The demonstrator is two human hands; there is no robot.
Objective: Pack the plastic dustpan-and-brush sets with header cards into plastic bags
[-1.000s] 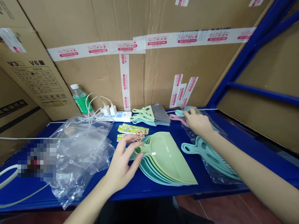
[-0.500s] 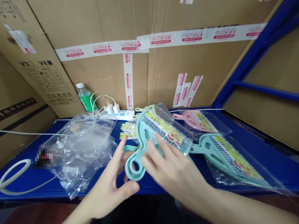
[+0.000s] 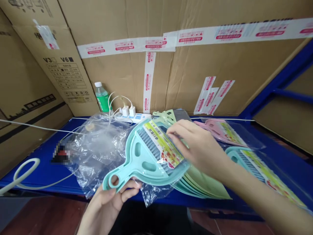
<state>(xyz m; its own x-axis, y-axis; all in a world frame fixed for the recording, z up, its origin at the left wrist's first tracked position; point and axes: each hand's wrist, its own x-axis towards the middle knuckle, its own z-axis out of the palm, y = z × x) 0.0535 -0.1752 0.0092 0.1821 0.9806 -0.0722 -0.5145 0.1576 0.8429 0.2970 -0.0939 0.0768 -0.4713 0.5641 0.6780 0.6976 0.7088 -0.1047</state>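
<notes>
A light-blue dustpan (image 3: 168, 179) with a matching hand brush (image 3: 139, 156) nested in it is tilted above the table edge. My left hand (image 3: 110, 199) is closed around the handle end, thumb on top and fingers underneath. A yellow printed card (image 3: 163, 143) covers part of the grey bristles. My right hand (image 3: 195, 147) is over the far right of the set, fingers pinched together on clear plastic film at its edge; the fingertips are partly hidden. Beneath lie several stacked blue and green dustpans (image 3: 205, 182).
Clear plastic bags (image 3: 100, 147) lie on the blue table (image 3: 41, 163) at left. Behind are a power strip (image 3: 141, 117) and a green-labelled bottle (image 3: 102, 98). Bagged pink (image 3: 215, 129) and blue (image 3: 256, 163) sets lie at right. Cardboard (image 3: 117, 81) walls the back.
The blue set has turned to show its face and swung left and lower. My left hand now grips its handle. My right hand has moved from the brush to the far edge. The view shifted.
</notes>
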